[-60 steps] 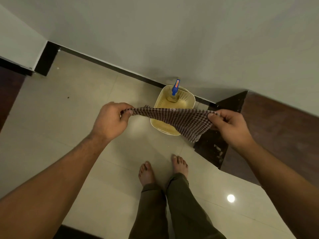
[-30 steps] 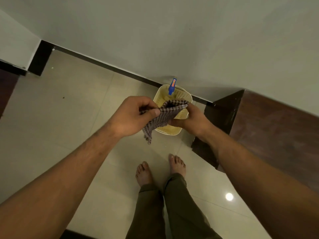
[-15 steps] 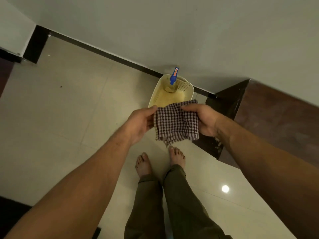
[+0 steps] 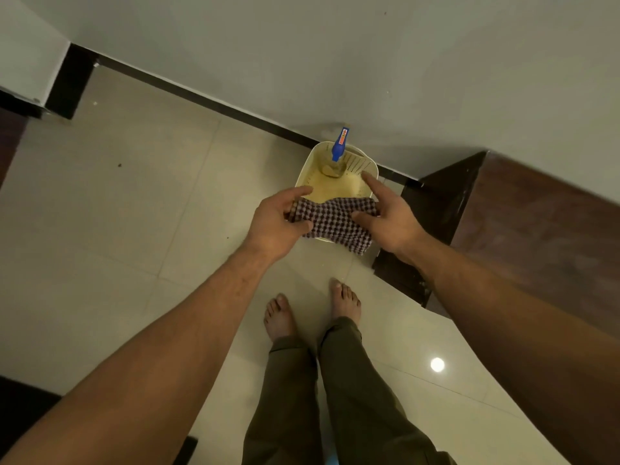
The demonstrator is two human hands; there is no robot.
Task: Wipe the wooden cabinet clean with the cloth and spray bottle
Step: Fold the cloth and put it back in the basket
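A folded checked cloth (image 4: 335,223) is held in front of me above a cream plastic basket (image 4: 365,162) on the floor. My left hand (image 4: 276,223) grips the cloth's left edge. My right hand (image 4: 385,216) pins the right side with the thumb, its forefinger stretched out toward the basket. A spray bottle with a blue nozzle (image 4: 338,151) stands in the far end of the basket. The dark wooden cabinet (image 4: 536,236) stands at the right against the wall.
Pale glossy floor tiles (image 4: 134,213) spread to the left, with a black skirting along the grey wall (image 4: 335,62). My bare feet (image 4: 312,313) stand just short of the basket. A dark edge shows at the bottom left.
The cloth was stretched wide between both hands, then gathered and folded into a smaller rectangle. Now my right forefinger has lifted off it and points forward; the hands sit slightly higher over the basket.
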